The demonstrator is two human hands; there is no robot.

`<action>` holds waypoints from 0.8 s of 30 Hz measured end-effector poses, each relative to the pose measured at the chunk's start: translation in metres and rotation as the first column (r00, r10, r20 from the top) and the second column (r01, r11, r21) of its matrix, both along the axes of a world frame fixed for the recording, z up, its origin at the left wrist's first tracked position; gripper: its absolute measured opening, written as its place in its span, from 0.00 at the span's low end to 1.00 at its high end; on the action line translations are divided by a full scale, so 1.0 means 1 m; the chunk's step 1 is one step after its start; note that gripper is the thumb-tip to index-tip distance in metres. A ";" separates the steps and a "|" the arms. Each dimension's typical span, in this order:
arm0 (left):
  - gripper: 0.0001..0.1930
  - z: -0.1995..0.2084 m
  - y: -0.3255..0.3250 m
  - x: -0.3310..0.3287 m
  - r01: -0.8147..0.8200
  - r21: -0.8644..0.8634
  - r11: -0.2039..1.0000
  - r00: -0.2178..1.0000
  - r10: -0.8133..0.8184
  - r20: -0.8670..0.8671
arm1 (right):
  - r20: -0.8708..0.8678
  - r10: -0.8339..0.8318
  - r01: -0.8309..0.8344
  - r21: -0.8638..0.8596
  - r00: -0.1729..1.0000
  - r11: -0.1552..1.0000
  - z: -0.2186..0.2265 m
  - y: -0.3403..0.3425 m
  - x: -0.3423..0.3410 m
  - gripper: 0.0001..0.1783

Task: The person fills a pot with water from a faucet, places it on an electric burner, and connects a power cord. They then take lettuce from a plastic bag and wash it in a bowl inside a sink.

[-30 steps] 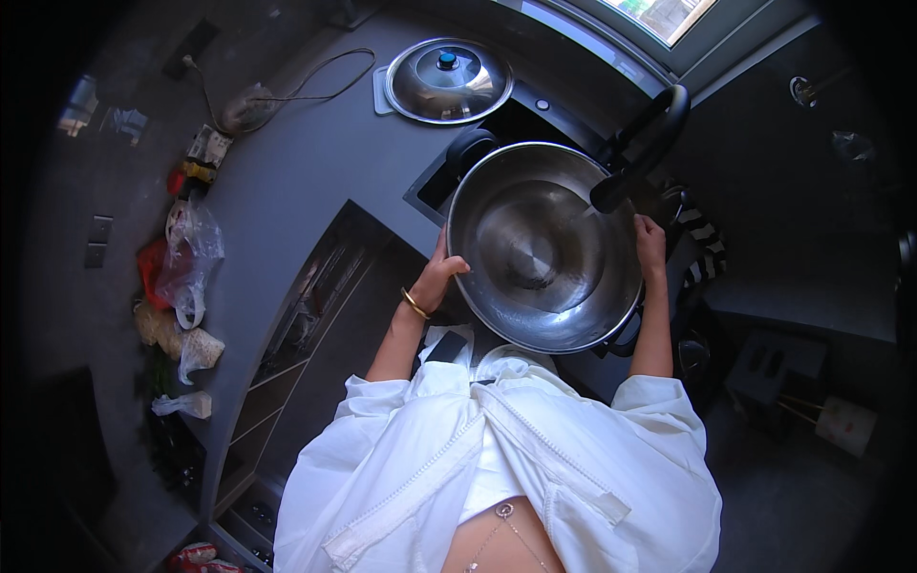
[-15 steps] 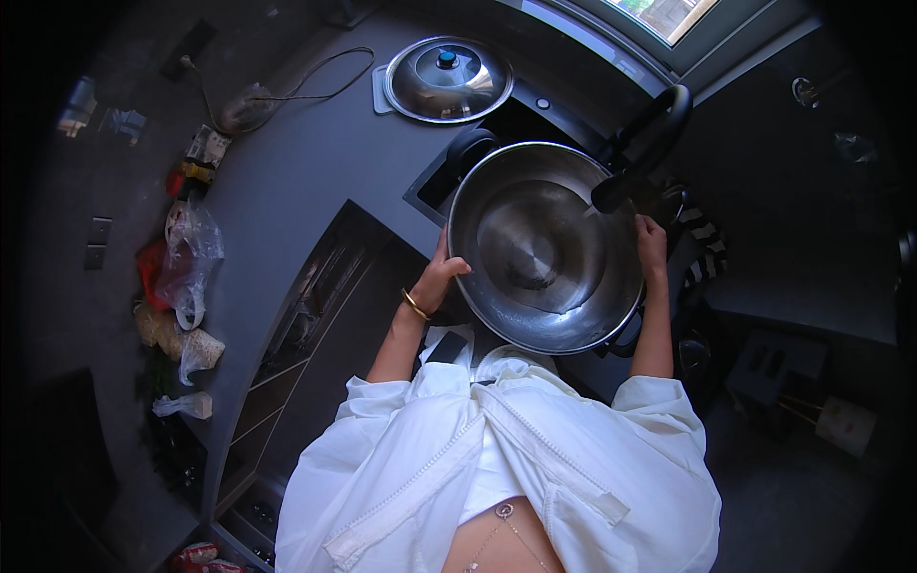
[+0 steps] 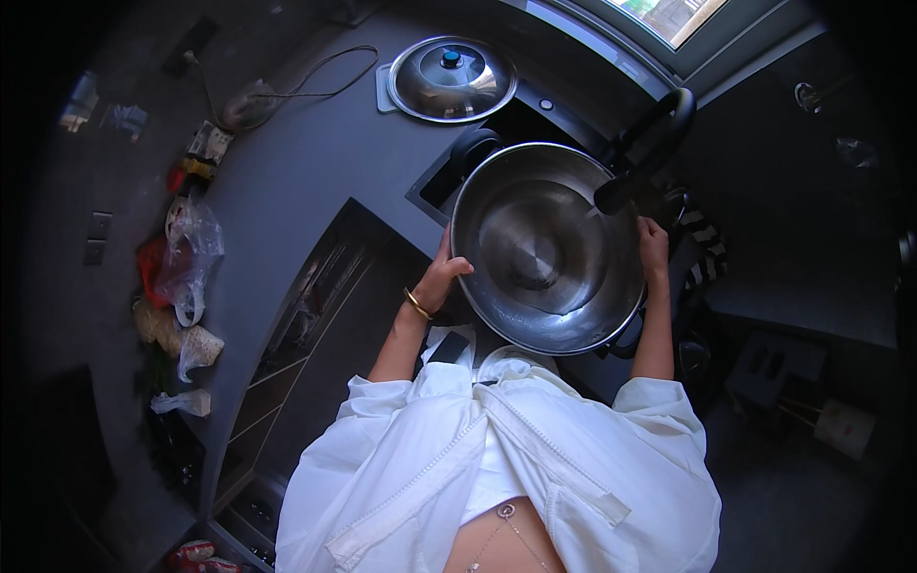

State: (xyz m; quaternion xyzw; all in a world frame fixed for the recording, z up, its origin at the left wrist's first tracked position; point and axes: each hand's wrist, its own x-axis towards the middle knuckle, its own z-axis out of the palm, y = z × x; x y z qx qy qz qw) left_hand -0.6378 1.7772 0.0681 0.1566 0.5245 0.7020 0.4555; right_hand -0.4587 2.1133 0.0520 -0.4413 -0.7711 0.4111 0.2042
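Note:
A large stainless steel wok (image 3: 521, 229) is held over the sink (image 3: 435, 189), tilted toward me, with a shallow pool of what looks like water at its bottom. My left hand (image 3: 441, 277) is closed on its left side, thumb over the rim and fingers hidden behind. On the opposite side, my right hand (image 3: 652, 244) grips the edge. The wok's black handles stick out at the upper left and lower right, neither in my hands. Above the right rim hangs the head of a black faucet (image 3: 650, 153), with no stream visible from it.
A domed steel lid (image 3: 453, 81) with a dark knob lies on the grey counter (image 3: 287, 162) behind the sink. Plastic bags (image 3: 188, 258) and packages line the counter's left side. A looped cable (image 3: 330, 91) lies at the back left. A striped cloth (image 3: 705, 250) is at the right.
A pale bit at the faucet's tip, perhaps water, is gone now. The wok and both hands have barely moved.

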 end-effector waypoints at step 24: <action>0.41 0.000 -0.001 0.001 -0.017 0.014 1.000 0.999 0.016 0.030 | 0.046 0.027 -0.024 -0.069 0.999 0.997 0.001 0.004 0.002 0.18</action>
